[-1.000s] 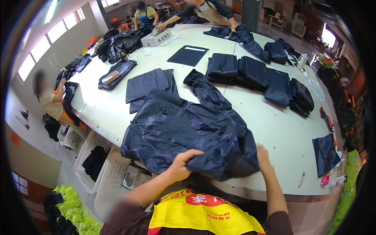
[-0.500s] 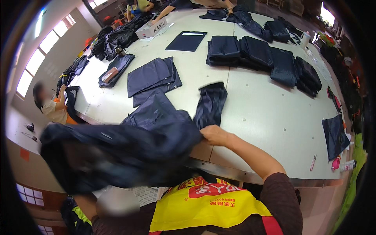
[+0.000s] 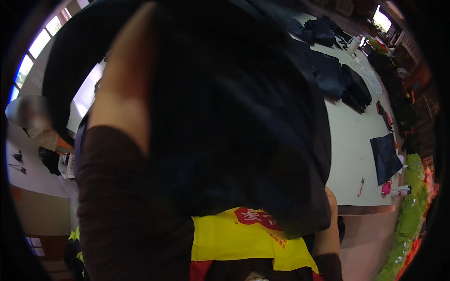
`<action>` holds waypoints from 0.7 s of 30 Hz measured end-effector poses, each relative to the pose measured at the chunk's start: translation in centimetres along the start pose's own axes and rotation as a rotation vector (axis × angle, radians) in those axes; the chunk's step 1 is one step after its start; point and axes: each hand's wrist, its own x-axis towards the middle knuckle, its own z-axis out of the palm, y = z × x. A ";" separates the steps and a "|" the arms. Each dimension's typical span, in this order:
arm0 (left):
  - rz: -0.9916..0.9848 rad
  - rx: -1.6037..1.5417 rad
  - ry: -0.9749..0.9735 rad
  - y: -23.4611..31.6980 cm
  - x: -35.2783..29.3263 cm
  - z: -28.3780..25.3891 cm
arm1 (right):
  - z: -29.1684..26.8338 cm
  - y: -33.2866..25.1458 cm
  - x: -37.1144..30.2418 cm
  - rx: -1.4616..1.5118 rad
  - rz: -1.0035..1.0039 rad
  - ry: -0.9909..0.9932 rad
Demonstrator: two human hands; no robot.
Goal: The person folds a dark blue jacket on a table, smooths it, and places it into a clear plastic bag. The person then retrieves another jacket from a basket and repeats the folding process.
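The cloth (image 3: 234, 131), dark and loosely spread, is held up on the near side of the table (image 3: 347, 136) and hides most of its middle. Its bulk runs more up-and-down than across, from the top of the view to a low corner in front of the yellow apron (image 3: 225, 241); the true long axis cannot be fixed, as the upper end is cut off.

The right hand (image 3: 331, 199) is at the cloth's lower right border, by the table's near edge. From it the cloth lies leftward and upward. Its fingers are masked by the cloth; whether they pinch or merely rest there cannot be told. The left forearm (image 3: 124, 89) rises along the cloth's left side, pointing toward the table's far side, with a further dark flap beyond it. The left hand is not discernible at its upper end (blur and dark fabric), so the state of its fingers is unverified. Of the two, the right hand is nearer the table's near edge.

On the table's right part are folded stacks (image 3: 326, 77), set well apart from the right hand. Toward the table's near right corner lie a folded piece (image 3: 386, 159), a slim pink tool (image 3: 360, 187) and a bottle (image 3: 401, 191), the tool being nearest the right hand. A co-worker (image 3: 44, 136) is beyond the table's left edge.
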 end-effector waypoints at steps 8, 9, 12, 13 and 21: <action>0.131 -0.453 -0.462 11.2 -32.6 7.5 | -12.2 7.1 -4.0 0.550 -0.294 0.307; 0.169 -0.330 -0.641 9.7 -36.4 3.4 | -12.1 7.7 -4.8 0.464 -0.346 0.268; -0.077 -0.065 -1.061 4.2 -43.3 -6.3 | -10.2 10.8 -6.5 0.408 -0.382 0.416; -0.167 0.055 -1.106 2.2 -45.9 -8.7 | -9.5 12.4 -6.0 0.301 -0.303 0.488; -0.297 0.189 -1.004 -4.8 -52.4 -12.6 | -19.7 11.5 -12.6 0.377 -0.084 0.671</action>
